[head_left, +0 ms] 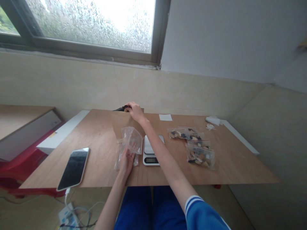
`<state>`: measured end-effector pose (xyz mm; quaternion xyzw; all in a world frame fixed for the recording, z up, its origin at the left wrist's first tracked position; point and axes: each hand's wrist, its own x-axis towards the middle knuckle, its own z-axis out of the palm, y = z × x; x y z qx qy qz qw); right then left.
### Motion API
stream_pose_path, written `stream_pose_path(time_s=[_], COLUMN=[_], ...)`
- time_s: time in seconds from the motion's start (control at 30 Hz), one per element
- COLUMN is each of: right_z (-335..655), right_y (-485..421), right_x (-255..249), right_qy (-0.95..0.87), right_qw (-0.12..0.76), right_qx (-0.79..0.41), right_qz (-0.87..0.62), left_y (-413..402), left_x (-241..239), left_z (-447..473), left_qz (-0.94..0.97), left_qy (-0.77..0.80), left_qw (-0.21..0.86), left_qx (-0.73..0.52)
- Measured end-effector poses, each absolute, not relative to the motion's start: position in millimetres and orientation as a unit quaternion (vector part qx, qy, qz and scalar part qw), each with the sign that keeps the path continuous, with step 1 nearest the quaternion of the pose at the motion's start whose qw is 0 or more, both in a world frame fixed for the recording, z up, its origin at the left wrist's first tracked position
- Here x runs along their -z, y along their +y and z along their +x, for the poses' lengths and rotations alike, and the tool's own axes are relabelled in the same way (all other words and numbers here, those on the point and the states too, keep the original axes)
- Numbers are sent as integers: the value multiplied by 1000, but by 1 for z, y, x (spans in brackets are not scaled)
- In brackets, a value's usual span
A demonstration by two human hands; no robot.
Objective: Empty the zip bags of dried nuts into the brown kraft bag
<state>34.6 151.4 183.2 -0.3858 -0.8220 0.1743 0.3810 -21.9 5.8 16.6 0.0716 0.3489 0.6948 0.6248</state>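
Left hand (127, 159) is clamped on clear bag (131, 138), beside scale (149, 147). Right hand (135, 111) is at paper bag (120, 123) mouth; can't tell its grip.

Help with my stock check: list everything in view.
Table: 1, brown, centre
Scale: 1, white, table centre
Filled bags: at least 3, clear, right of scale
Loose bags: count unclear, clear, left of scale
Container: 1, brown, behind loose bags
Dark contents: count unclear, blackish, container's top
Touchscreen: 1, white and black, table left
Card: 1, white, table back
Crumpled material: count unclear, white, back right
Side table: 1, brown, far left
Seat: count unclear, red, lower left
Power strip: 1, white and blue, floor left
Cables: several, mostly white, floor left
Window: 1, grey, upper left
Walls: 2, pale, background
Trousers: 1, blue, below table
Sleeve: 1, blue, lower right
Left hand: 1, bare, loose bags
Right hand: 1, bare, container's top
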Motion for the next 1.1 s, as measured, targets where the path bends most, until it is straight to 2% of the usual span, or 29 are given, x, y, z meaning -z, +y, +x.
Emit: stream_pose_path(time_s=[0.27, 0.43, 0.53, 0.67, 0.77, 0.87, 0.97, 1.1], right_z=[33, 27, 31, 44, 54, 63, 73, 92], right_y=[147, 146, 137, 104, 72, 49, 37, 26], right_x=[-201, -200, -196, -182, -157, -125, -98, -85], right_qy=[-869, -860, -856, -819, -738, -678, -643, -611], right_qw=[181, 161, 223, 394, 469, 458, 420, 452], right_qx=[-158, -150, -132, -93, -120, -179, -295, -353], right_qz=[-433, -461, -448, -407, -470, -547, -569, -546], left_y=[6, 6, 6, 7, 8, 9, 8, 10], left_x=[-14, -15, -15, -15, -12, -9, -7, -7], left_z=[-22, -22, -23, -23, -24, -25, -26, -20], left_qz=[74, 81, 78, 62, 53, 51, 64, 86], left_qy=[347, 342, 340, 326, 327, 330, 331, 345], left_qw=[632, 633, 637, 647, 640, 632, 631, 623], left_qx=[-689, -689, -688, -686, -694, -699, -698, -697])
